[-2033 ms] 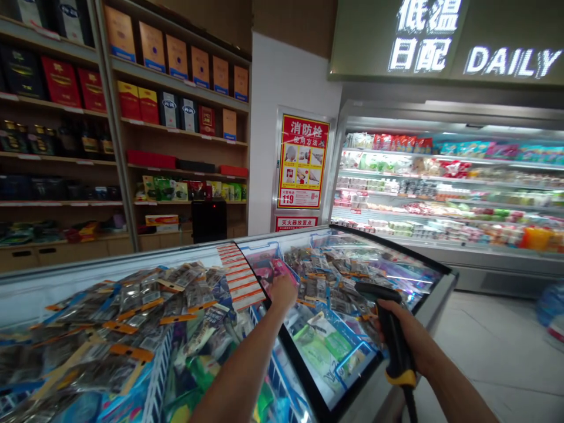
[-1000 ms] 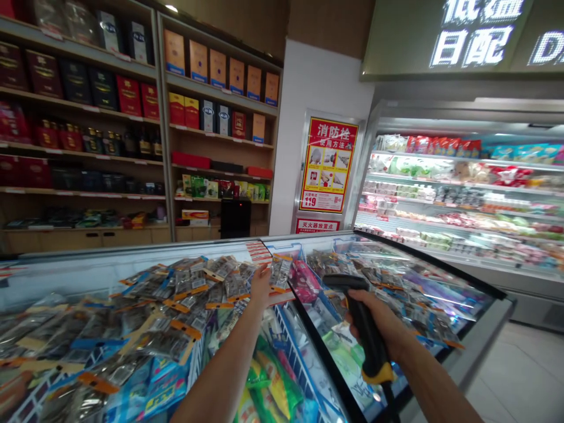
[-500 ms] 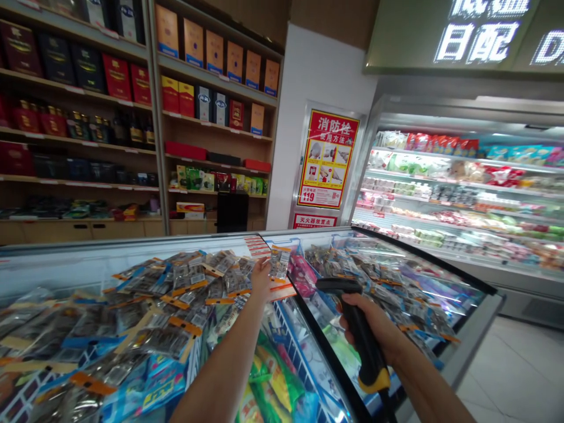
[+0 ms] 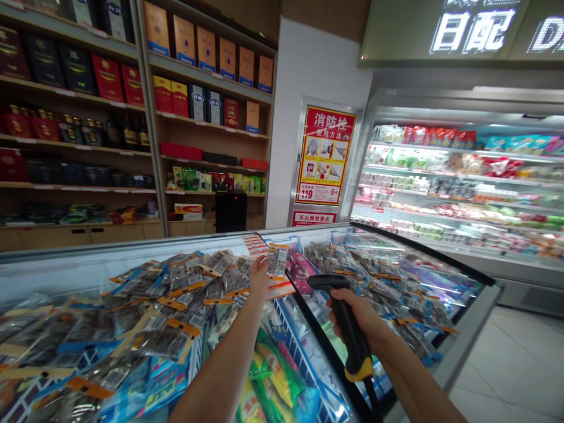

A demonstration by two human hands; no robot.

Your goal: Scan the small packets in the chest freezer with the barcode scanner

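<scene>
My left hand [image 4: 259,274] is stretched out over the chest freezer and grips the edge of a small clear snack packet [image 4: 278,261] with orange ends. The packet's printed side faces me. In my right hand [image 4: 359,317] is a black and yellow barcode scanner [image 4: 350,332], its head pointing left toward the packet. A cord runs down from its handle. Below my left hand lie red-and-white price labels [image 4: 280,289]. To the left of my left arm, many similar packets [image 4: 185,279] are heaped on the freezer.
More packets [image 4: 379,282] lie on the right-hand glass lid, beyond the black frame bar [image 4: 321,341]. Green and yellow bags [image 4: 268,376] fill a wire basket below. Shelves of boxes [image 4: 207,111] and a lit fridge [image 4: 458,182] stand behind.
The scanner in my right hand has shifted a little left, closer to the packet. My left hand keeps its hold on the packet. The view has moved slightly.
</scene>
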